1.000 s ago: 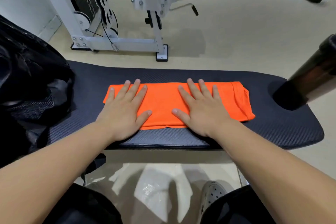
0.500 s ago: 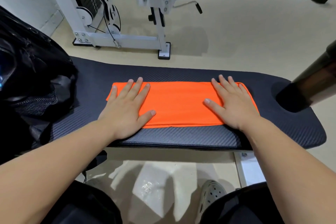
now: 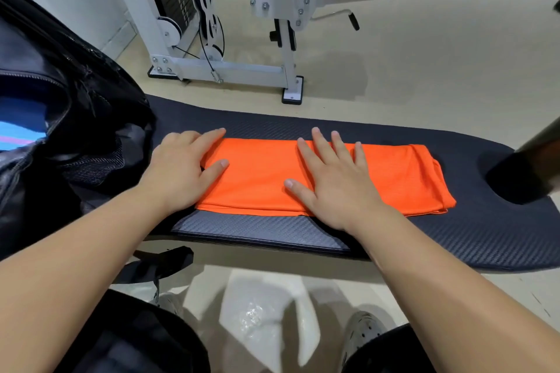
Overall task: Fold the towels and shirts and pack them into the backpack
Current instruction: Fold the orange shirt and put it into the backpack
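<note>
Orange cloth (image 3: 260, 179) lies folded into a long strip across the bench (image 3: 454, 236), long side running L–R. Its L end is just beside the open pack (image 3: 91, 118). R hand (image 3: 333, 179) is flat on the strip's middle, fingers spread, heel of palm at the near edge. It grasps nothing and just puts weight on the cloth, prob. to pin the layers so they don't slide or spring open. L hand (image 3: 185, 166) sits on the strip's L end, fingers straightish along the far corner, thumb on top of the fabric. It presses rather than clamps as far as shows, tho can't tell if a fingertip is tucked under the edge. That split suits another fold: one hand anchors near mid while the other brings the end over, halving the length to fit the pack's mouth. R end of the strip is free, w/ layered hems showing & a bit uneven, so it may need squaring. Pack stands right by the L hand w/ its top gaping & something blue (image 3: 21, 124) inside, so transfer should be a short move. Folding of this piece looks nearly done, packing not yet. Towel or shirt: can't tell.
</note>
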Motion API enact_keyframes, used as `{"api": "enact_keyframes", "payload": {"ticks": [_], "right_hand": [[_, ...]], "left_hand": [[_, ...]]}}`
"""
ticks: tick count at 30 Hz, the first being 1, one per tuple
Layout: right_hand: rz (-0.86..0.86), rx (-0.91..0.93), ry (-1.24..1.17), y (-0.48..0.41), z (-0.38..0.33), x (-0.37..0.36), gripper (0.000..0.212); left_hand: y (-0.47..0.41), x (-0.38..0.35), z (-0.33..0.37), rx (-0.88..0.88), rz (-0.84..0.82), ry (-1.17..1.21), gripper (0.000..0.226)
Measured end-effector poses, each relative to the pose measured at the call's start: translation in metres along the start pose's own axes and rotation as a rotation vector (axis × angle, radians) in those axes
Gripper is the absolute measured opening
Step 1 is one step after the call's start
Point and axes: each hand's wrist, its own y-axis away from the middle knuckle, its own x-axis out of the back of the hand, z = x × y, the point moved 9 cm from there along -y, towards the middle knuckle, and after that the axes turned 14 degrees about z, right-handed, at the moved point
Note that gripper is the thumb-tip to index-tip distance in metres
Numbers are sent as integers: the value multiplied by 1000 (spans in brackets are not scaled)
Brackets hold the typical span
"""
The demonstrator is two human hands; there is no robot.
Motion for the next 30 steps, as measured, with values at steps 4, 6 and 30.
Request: {"api": "enact_keyframes", "payload": {"ticks": [4,6,30], "right_hand": [[7,30,-35,-6,-7,-7,83],[-44,21,-25,-6,-5,-18,84],[-66,12,-14,-5,-1,-28,88]], "left_hand": [[2,-3,9,-134,13,-103,67],[1,-7,13,-176,-6,-115,66],[-7,0,32,47,-96,673,23]]}}
